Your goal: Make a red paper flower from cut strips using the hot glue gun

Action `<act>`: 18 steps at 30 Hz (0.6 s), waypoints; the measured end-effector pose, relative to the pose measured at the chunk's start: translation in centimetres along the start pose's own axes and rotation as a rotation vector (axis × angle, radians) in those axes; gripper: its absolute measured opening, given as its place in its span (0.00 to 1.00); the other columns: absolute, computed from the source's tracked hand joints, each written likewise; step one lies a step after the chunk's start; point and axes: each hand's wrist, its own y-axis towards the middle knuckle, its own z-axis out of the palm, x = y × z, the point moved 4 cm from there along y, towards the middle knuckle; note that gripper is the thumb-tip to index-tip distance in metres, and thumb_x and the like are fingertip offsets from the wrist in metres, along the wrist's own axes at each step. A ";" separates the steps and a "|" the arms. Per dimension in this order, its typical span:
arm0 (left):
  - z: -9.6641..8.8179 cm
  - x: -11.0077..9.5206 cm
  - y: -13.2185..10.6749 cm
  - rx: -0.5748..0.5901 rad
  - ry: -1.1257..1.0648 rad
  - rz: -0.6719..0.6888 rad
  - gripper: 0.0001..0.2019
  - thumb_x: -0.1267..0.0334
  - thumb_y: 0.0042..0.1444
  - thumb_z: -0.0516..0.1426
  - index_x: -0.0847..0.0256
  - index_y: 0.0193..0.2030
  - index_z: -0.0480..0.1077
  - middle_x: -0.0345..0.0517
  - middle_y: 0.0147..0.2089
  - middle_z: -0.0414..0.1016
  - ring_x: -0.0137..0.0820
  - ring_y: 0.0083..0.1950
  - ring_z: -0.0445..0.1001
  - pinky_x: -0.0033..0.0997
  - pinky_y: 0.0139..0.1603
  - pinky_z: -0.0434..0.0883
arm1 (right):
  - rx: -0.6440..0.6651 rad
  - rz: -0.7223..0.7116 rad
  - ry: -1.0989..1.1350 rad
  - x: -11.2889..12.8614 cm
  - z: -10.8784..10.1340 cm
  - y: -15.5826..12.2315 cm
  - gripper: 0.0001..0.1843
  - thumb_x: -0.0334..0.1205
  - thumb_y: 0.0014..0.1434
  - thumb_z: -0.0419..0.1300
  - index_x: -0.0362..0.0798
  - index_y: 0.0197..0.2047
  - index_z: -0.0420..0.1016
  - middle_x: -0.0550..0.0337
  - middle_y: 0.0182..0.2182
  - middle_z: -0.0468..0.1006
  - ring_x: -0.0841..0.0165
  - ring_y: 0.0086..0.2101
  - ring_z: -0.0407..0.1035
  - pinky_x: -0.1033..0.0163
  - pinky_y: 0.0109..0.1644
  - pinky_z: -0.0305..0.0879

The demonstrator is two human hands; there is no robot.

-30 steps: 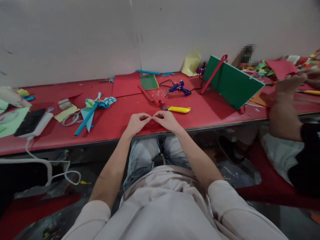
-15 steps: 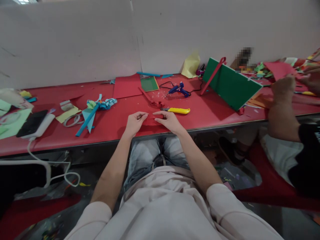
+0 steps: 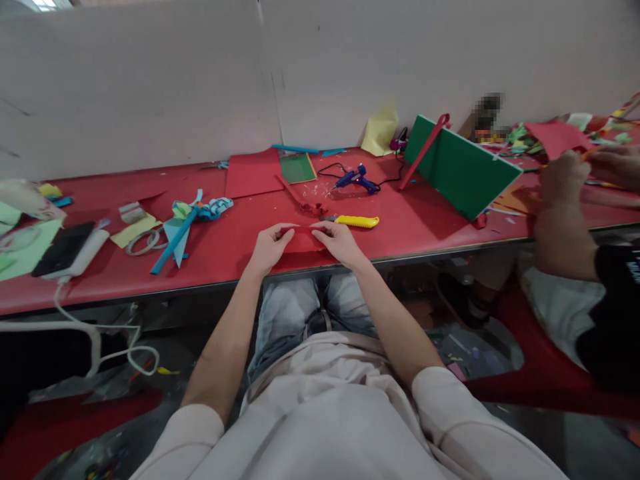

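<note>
A strip of red paper (image 3: 303,232) stretches between my two hands, just above the front edge of the red table. My left hand (image 3: 271,248) pinches its left end between thumb and fingers. The right end is pinched by my right hand (image 3: 340,241). Right behind my right hand lies a yellow utility knife (image 3: 357,221). Farther back are a curled red paper piece (image 3: 313,209) and a blue hot glue gun (image 3: 356,179) with its black cord.
Left on the table (image 3: 210,267) are a blue paper flower with a stick (image 3: 180,233), tape rolls (image 3: 143,242) and a phone on a white power bank (image 3: 70,250). A green board (image 3: 460,170) leans at right. Beyond it a co-worker's hands (image 3: 565,177) handle paper.
Both hands have closed on the red paper, which now shows as a flat strip held between them. The co-worker's hands at right have shifted slightly.
</note>
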 end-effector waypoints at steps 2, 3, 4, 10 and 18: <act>0.0 -0.3 0.0 0.004 -0.008 0.016 0.21 0.46 0.56 0.65 0.60 0.47 0.83 0.51 0.47 0.86 0.39 0.49 0.82 0.38 0.55 0.77 | 0.023 -0.004 0.015 0.1 0.0 -0.1 0.21 0.46 0.60 0.63 0.47 0.52 0.87 0.60 0.34 0.85 0.68 0.31 0.72 0.63 0.38 0.70; -0.1 -0.5 -0.1 0.008 -0.012 0.022 0.20 0.48 0.56 0.64 0.60 0.47 0.83 0.51 0.48 0.87 0.39 0.50 0.82 0.38 0.55 0.77 | 0.032 -0.009 0.021 0.3 0.0 -0.2 0.21 0.45 0.61 0.63 0.48 0.53 0.87 0.60 0.34 0.85 0.69 0.31 0.72 0.63 0.38 0.70; -0.1 -0.6 -0.1 0.011 -0.016 0.025 0.18 0.49 0.56 0.64 0.60 0.46 0.84 0.51 0.48 0.87 0.39 0.50 0.82 0.39 0.56 0.77 | 0.039 -0.013 0.027 0.4 -0.1 -0.2 0.21 0.44 0.61 0.62 0.48 0.53 0.87 0.60 0.35 0.86 0.69 0.31 0.72 0.63 0.39 0.70; -0.1 -0.8 -0.4 0.024 -0.010 0.009 0.16 0.50 0.55 0.66 0.60 0.41 0.85 0.51 0.43 0.88 0.39 0.46 0.83 0.39 0.52 0.79 | 0.066 -0.015 0.046 0.8 -0.3 -0.5 0.18 0.42 0.60 0.61 0.47 0.49 0.89 0.56 0.42 0.89 0.65 0.39 0.78 0.59 0.50 0.73; -0.1 0.0 0.1 -0.006 -0.007 -0.042 0.24 0.44 0.48 0.72 0.61 0.44 0.84 0.51 0.41 0.87 0.37 0.41 0.81 0.36 0.45 0.78 | 0.012 -0.042 -0.017 0.8 -0.3 -0.3 0.19 0.43 0.59 0.68 0.48 0.51 0.88 0.56 0.45 0.89 0.66 0.39 0.76 0.60 0.50 0.71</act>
